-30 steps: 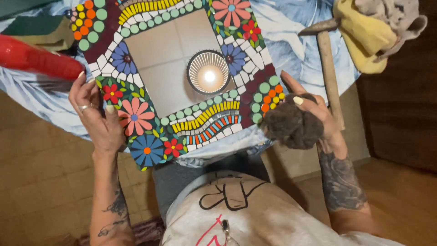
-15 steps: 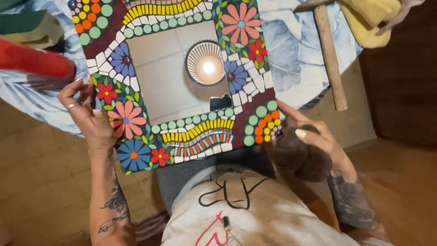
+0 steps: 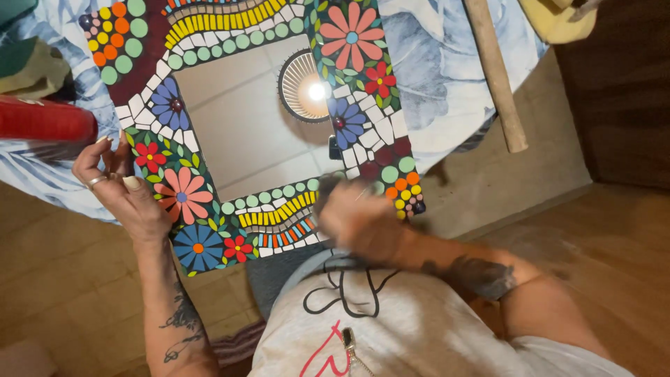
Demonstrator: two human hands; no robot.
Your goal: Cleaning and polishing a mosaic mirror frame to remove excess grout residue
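A square mirror with a colourful mosaic frame point(image 3: 209, 31) of flowers, dots and wavy bands lies tilted on a table. Its glass point(image 3: 244, 132) reflects a round ceiling lamp point(image 3: 307, 87). My left hand point(image 3: 122, 192) grips the frame's left edge, thumb on a pink flower, a ring on one finger. My right hand point(image 3: 359, 220), blurred by motion, presses on the frame's lower right corner. A dark brown wad shows at its upper edge point(image 3: 328, 187), mostly hidden by the fingers.
A blue and white leaf-print cloth point(image 3: 436, 63) covers the table. A wooden hammer handle point(image 3: 495, 73) lies at the right. A red cylinder point(image 3: 45, 120) and a green and yellow sponge point(image 3: 31, 66) sit at the left. A yellow cloth point(image 3: 555, 17) peeks in top right.
My right hand has swung left from beside the frame onto its lower right corner, carrying the brown wad. The view has shifted down and right. The left hand has stayed on the frame.
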